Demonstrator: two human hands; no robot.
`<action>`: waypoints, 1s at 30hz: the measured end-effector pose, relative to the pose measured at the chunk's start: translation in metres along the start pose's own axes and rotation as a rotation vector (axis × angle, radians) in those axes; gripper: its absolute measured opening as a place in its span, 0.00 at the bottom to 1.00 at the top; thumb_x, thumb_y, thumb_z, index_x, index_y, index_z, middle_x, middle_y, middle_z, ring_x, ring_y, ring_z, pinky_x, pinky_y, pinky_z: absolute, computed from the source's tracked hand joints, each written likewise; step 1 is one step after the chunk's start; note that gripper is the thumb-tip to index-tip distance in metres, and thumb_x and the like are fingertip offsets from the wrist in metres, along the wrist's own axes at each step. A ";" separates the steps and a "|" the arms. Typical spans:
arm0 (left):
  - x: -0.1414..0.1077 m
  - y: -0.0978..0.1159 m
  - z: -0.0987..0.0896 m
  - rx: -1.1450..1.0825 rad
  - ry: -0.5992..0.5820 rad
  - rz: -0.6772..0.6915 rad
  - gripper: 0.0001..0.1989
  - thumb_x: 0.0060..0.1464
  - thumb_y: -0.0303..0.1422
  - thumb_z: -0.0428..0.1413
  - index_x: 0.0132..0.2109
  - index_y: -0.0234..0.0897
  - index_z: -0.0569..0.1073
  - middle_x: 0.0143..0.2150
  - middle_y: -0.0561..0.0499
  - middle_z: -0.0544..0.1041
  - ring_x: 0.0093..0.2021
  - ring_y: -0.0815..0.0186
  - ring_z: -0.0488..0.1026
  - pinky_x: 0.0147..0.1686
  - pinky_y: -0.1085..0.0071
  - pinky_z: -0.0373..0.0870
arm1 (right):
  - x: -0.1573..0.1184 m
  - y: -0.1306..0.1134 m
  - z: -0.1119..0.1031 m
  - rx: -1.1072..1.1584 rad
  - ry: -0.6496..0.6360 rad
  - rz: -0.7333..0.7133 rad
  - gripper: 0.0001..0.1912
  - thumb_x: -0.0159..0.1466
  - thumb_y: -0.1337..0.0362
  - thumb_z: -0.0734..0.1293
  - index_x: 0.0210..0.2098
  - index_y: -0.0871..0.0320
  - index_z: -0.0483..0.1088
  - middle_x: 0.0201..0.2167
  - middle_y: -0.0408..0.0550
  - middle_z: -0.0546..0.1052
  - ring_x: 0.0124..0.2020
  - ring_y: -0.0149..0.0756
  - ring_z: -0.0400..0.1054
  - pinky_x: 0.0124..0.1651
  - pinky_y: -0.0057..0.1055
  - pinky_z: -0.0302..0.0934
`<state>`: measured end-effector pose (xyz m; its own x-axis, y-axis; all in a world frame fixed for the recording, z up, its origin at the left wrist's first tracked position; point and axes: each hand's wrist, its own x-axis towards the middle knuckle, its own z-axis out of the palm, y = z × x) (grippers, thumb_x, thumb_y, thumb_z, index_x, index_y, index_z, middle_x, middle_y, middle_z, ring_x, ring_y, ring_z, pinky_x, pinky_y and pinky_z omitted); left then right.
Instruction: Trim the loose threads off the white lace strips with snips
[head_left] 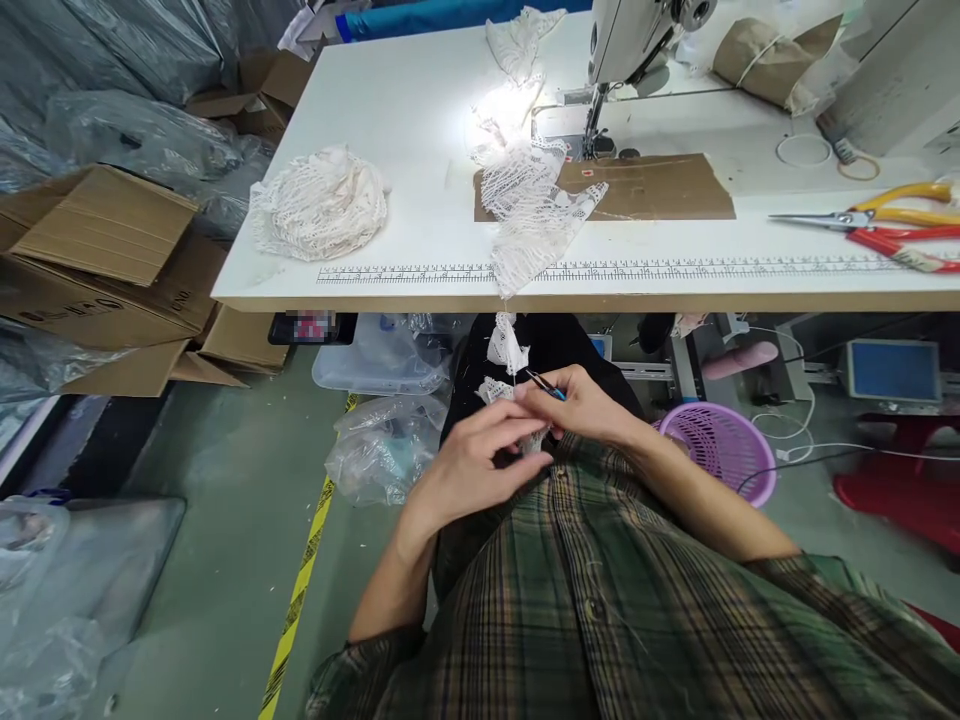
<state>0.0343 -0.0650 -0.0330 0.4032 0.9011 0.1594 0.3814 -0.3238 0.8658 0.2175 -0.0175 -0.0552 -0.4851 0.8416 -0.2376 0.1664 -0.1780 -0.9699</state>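
Observation:
A chain of white lace pieces [529,215] runs down the sewing table and over its front edge, with small lace pieces [507,345] hanging by a thread above my lap. My left hand [476,455] is closed at the fingertips on the lower lace, part of which shows below the fingers. Close beside it, my right hand [583,405] grips a slim, pointed, black-and-blue tool [547,385]. Its tip points up and left toward the hanging lace. The fingers hide much of the tool, so its exact kind is unclear.
A sewing machine [637,40] stands at the back, with brown cardboard [660,188] before its needle. A lace bundle [322,203] lies left; red- and yellow-handled scissors [870,220] lie right. Below are a purple basket [720,450], plastic bag [386,450] and cardboard boxes [105,260].

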 end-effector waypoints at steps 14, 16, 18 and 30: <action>0.016 -0.053 0.015 -0.768 0.265 -0.457 0.19 0.42 0.40 0.71 0.31 0.35 0.71 0.29 0.56 0.74 0.27 0.72 0.69 0.29 0.76 0.66 | -0.005 0.008 -0.005 0.000 0.007 -0.098 0.11 0.62 0.58 0.69 0.34 0.60 0.71 0.27 0.41 0.70 0.24 0.26 0.60 0.26 0.24 0.57; 0.013 -0.049 0.010 -0.777 0.318 -0.543 0.21 0.40 0.38 0.72 0.36 0.36 0.72 0.26 0.58 0.73 0.25 0.73 0.68 0.28 0.77 0.67 | -0.002 0.010 -0.006 -0.038 0.041 -0.156 0.11 0.63 0.57 0.69 0.35 0.60 0.70 0.29 0.42 0.71 0.29 0.28 0.62 0.32 0.25 0.58; 0.012 -0.045 0.002 -0.769 0.311 -0.587 0.25 0.38 0.36 0.73 0.42 0.37 0.73 0.29 0.56 0.77 0.26 0.71 0.71 0.30 0.75 0.70 | 0.002 0.011 -0.006 -0.066 0.021 -0.172 0.14 0.66 0.53 0.67 0.36 0.59 0.70 0.28 0.41 0.68 0.29 0.29 0.60 0.32 0.26 0.56; 0.008 -0.039 -0.019 -0.432 0.270 -0.459 0.13 0.48 0.41 0.68 0.36 0.37 0.84 0.35 0.48 0.84 0.35 0.62 0.77 0.38 0.70 0.72 | 0.020 0.006 0.004 -0.207 -0.042 -0.177 0.30 0.70 0.40 0.55 0.23 0.57 0.59 0.20 0.38 0.54 0.23 0.27 0.46 0.26 0.29 0.42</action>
<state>0.0064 -0.0396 -0.0566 0.0372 0.9781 -0.2047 0.0756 0.2015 0.9766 0.2054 -0.0039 -0.0660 -0.5567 0.8276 -0.0721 0.2462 0.0815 -0.9658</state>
